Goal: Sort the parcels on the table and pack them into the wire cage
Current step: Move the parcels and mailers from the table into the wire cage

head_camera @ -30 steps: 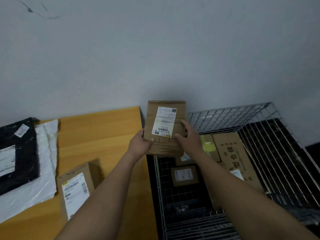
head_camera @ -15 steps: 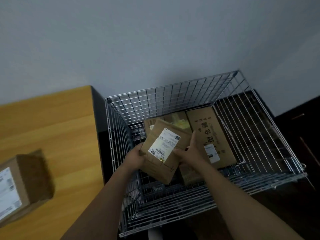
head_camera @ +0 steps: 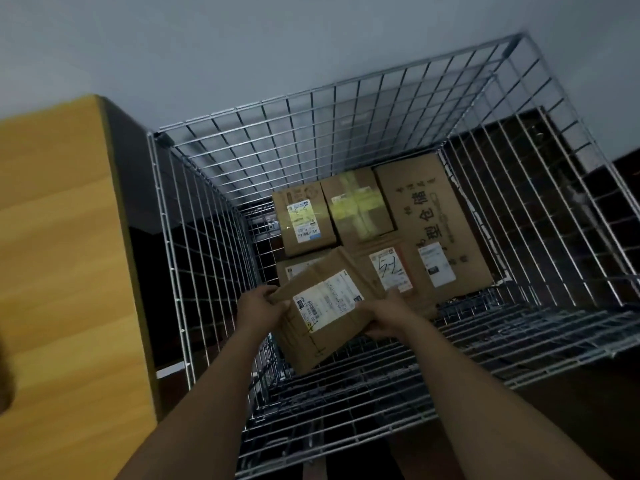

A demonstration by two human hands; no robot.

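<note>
Head view grip: both hands hold one cardboard parcel (head_camera: 323, 311) between them, tilted, label up.
Left hand (head_camera: 260, 311): clasps the parcel's left edge.
Right hand (head_camera: 391, 315): wraps the right edge, fingers beneath.
Parcel position: inside the wire cage (head_camera: 221, 216), above its near-left part, over the boxes below.
Cage contents: labelled box (head_camera: 302, 221), yellow-taped box (head_camera: 358, 206), large printed carton (head_camera: 438, 223), box marked by hand (head_camera: 389, 268).
Surroundings: wooden table (head_camera: 65, 271) just left of the cage.

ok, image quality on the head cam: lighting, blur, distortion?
Head view: dim overall; glare washes the yellow-taped box; wide-angle bends the wire cage; table edge and nearest cage wires smeared; label on the held parcel unreadable, left hand and right hand fairly sharp.
</note>
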